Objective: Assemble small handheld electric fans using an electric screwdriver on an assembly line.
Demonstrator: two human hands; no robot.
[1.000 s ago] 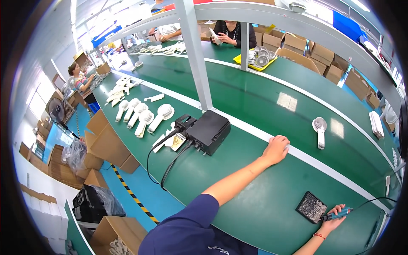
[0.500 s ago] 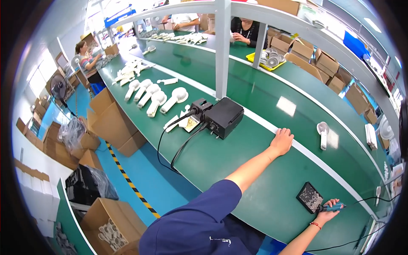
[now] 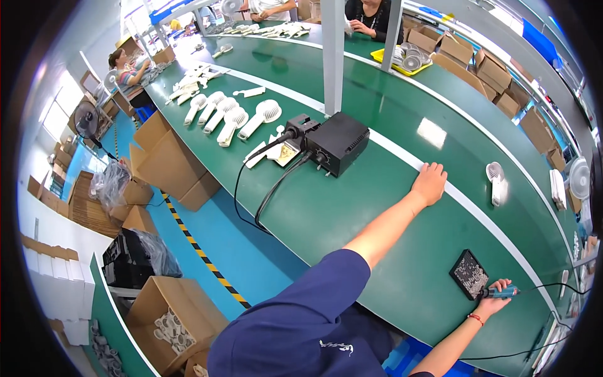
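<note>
My right hand [image 3: 495, 304] is closed around a teal electric screwdriver [image 3: 504, 292] with a black cable. The tool lies nearly level, its tip end at the lower corner of a black tray [image 3: 460, 259] full of small screws. Whether a screw sits on the tip is too small to tell. Farther off to the left, my left hand [image 3: 429, 184] lies on the green table [image 3: 370, 232] by its white strip, fingers stretched forward with nothing in them. Beyond the strip, a white handheld fan [image 3: 495, 182] rests on the table.
Left of my left hand stands a black soldering station [image 3: 339, 143] with its iron holder [image 3: 300, 129] and cables. White fan bodies [image 3: 221, 119] lie past it. A grey post [image 3: 332, 63] rises from the table. Two people sit across; cardboard boxes [image 3: 173, 160] stand left.
The view has shifted, so the table and tray appear moved slightly in the picture. My left hand still rests by the strip, and my right hand keeps the screwdriver at the tray.
</note>
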